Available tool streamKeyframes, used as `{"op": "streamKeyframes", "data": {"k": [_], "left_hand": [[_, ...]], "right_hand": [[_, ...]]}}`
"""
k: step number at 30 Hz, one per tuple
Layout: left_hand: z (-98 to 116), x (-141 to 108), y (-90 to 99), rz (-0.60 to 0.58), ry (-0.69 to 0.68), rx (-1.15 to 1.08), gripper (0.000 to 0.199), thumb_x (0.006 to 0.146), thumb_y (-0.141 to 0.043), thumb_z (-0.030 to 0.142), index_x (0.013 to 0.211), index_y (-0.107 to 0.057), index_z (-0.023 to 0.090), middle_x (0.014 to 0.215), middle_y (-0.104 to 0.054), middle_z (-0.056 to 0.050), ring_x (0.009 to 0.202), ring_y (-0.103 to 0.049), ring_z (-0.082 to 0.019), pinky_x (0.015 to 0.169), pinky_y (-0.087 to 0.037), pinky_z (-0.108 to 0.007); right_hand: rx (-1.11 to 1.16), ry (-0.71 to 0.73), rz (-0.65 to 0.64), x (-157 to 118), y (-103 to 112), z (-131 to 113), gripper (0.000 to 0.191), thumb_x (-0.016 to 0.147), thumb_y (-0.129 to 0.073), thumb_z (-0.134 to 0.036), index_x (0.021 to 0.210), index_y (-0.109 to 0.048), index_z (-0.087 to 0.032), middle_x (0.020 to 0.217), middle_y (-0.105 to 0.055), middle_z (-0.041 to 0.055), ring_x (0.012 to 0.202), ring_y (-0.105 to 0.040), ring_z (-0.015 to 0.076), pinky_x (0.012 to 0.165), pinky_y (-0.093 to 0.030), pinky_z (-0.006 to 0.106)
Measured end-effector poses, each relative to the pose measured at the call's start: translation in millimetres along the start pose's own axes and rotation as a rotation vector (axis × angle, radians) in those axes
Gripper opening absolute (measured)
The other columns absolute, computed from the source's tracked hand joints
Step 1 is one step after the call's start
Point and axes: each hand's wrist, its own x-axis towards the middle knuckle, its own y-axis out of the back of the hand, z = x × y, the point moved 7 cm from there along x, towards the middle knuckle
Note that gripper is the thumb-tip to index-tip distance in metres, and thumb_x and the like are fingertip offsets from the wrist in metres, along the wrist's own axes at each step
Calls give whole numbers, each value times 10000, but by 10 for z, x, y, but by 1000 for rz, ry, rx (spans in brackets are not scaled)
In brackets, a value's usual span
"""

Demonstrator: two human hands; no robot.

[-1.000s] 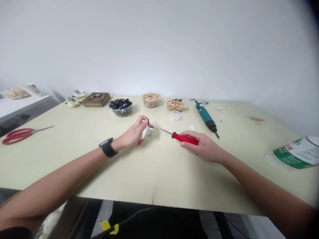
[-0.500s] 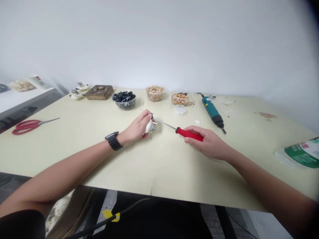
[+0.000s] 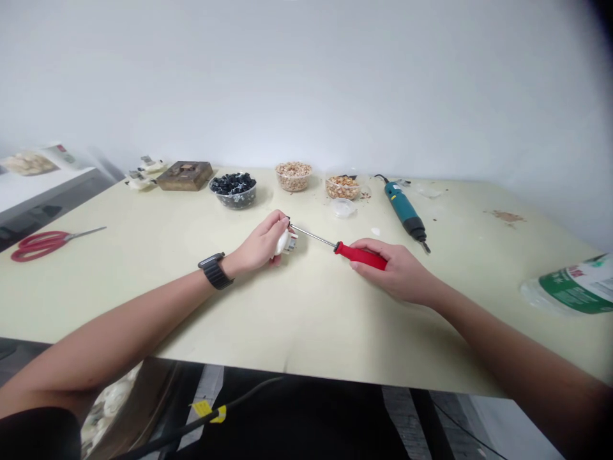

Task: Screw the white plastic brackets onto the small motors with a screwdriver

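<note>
In the head view, my left hand [image 3: 262, 243] is closed around a small white plastic part [image 3: 283, 242] with grey bits showing on its right side; its left side is hidden by my fingers. A tiny black piece [image 3: 288, 220] shows at the fingertips, by the tip of a screwdriver [image 3: 360, 254]. My right hand [image 3: 402, 271] wraps the screwdriver's red handle. The metal shaft points left and slightly up, reaching the black piece; whether they touch I cannot tell. Both hands are over the middle of the pale table [image 3: 249, 326].
Behind my hands stand a bowl of black parts [image 3: 234, 191], a bowl of small beige pieces [image 3: 294, 177], a bowl of orange-brown pieces [image 3: 343, 188] and a teal power screwdriver [image 3: 403, 211]. Red scissors [image 3: 45, 245] and a wooden block [image 3: 185, 176] lie left, a bottle [image 3: 572, 287] right.
The whole view has shifted slightly, so things sit a little further left. My hands, the white part and the screwdriver keep nearly the same arrangement.
</note>
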Motion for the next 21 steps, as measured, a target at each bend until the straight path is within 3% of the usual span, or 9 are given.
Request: {"op": "streamKeyframes", "data": {"k": [7,21], "left_hand": [[27,-6,-10,3,2,6,355,1054,-479,578,1008,-449,228,1113,-699,-56,458,-560,-87,356,-424,-217],[-3,-5,-25,-10,24,2,342,1058,-475,563,1008,-461,225,1089,-698,-54,454,-569,-92,353,-440,-213]], "right_hand": [[-12,3,12,-6,6,6,367,964,-629,-496,1225,-688,-245,1044,-719,42,779,-618,161,637,-471,267],[-7,-4,2,-14,4,3,352,964,-639,-507,1205,-683,-254,961,-695,18,717,-577,136,613,-451,259]]}}
